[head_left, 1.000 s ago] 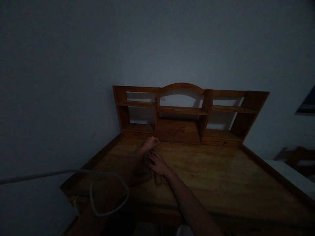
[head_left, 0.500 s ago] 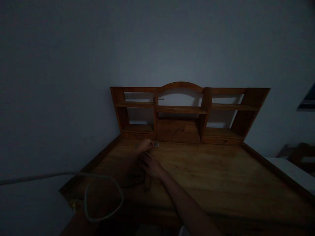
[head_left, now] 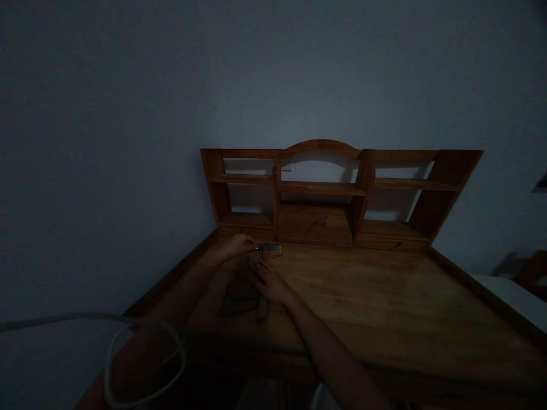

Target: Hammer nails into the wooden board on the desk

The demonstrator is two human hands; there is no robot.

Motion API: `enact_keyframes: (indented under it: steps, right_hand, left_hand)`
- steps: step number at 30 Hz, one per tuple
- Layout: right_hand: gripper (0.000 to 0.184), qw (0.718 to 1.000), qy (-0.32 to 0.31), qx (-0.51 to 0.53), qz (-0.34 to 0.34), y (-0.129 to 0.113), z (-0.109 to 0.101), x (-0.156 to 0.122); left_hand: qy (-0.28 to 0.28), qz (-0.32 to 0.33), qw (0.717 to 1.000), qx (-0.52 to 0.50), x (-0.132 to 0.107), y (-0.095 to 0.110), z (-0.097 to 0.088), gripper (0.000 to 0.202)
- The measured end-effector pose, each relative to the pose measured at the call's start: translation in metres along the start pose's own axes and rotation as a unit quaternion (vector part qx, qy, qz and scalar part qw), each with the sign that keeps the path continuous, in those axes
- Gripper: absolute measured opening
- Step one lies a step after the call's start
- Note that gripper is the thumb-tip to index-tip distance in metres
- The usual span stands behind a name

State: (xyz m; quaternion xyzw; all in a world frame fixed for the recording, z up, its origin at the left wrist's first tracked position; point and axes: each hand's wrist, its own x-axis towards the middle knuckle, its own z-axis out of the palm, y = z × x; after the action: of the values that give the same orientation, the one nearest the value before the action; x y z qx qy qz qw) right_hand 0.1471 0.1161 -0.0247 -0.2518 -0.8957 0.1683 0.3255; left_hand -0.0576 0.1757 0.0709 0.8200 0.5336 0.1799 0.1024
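Note:
The room is dim, so fine detail is lost. My left hand (head_left: pixel 240 245) is closed, its fingertips pinching one end of a thin silvery strip (head_left: pixel 271 247) near the back of the wooden desktop. Just in front, my right hand (head_left: pixel 271 283) has its fingers stretched out over a dark brown, flat piece (head_left: pixel 240 295) whose kind I cannot make out. A narrow brown bar (head_left: pixel 262 307) lies beside that piece, below my right fingers. What is directly under those fingers is hidden.
A wooden shelf unit (head_left: pixel 318 187) with open compartments stands along the back of the desk (head_left: pixel 376 302). Raised edges border the desktop on both sides. A pale looped cable (head_left: pixel 77 316) hangs in front of my left forearm. Beyond the right edge is a white surface (head_left: pixel 508 293).
My left hand has moved left, away from my right hand, and more of the silvery strip shows. My right fingers have spread, uncovering more of the brown piece. The view has shifted slightly.

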Motion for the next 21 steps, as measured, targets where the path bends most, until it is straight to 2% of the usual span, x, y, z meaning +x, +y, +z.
enact_keyframes:
  steps: [3, 6, 10, 13, 16, 21]
  right_hand:
    - [0.048, 1.000, 0.007, 0.002, -0.001, 0.001, 0.000, -0.001]
    - [0.046, 1.000, 0.010, 0.004, -0.009, 0.001, 0.000, -0.001]
    - [0.045, 1.000, 0.014, 0.004, -0.014, 0.000, -0.001, -0.001]
    - [0.045, 1.000, 0.015, 0.002, -0.019, -0.002, -0.002, -0.001]
    - [0.045, 1.000, 0.016, -0.001, -0.017, -0.002, -0.002, -0.001]
    - [0.045, 1.000, 0.018, -0.003, -0.008, -0.001, -0.001, 0.001]
  left_hand:
    - [-0.030, 0.011, 0.999, -0.007, -0.024, -0.003, -0.012, 0.027]
    - [-0.018, 0.016, 0.999, 0.025, -0.037, 0.004, -0.012, 0.023]
    - [-0.027, 0.018, 0.997, 0.075, -0.037, 0.020, -0.011, 0.024]
    - [-0.042, -0.006, 0.991, 0.129, -0.035, 0.028, -0.011, 0.021]
    - [-0.028, -0.034, 0.981, 0.190, -0.034, 0.030, -0.007, 0.019]
    - [-0.012, -0.026, 0.965, 0.260, -0.031, 0.032, -0.002, 0.021]
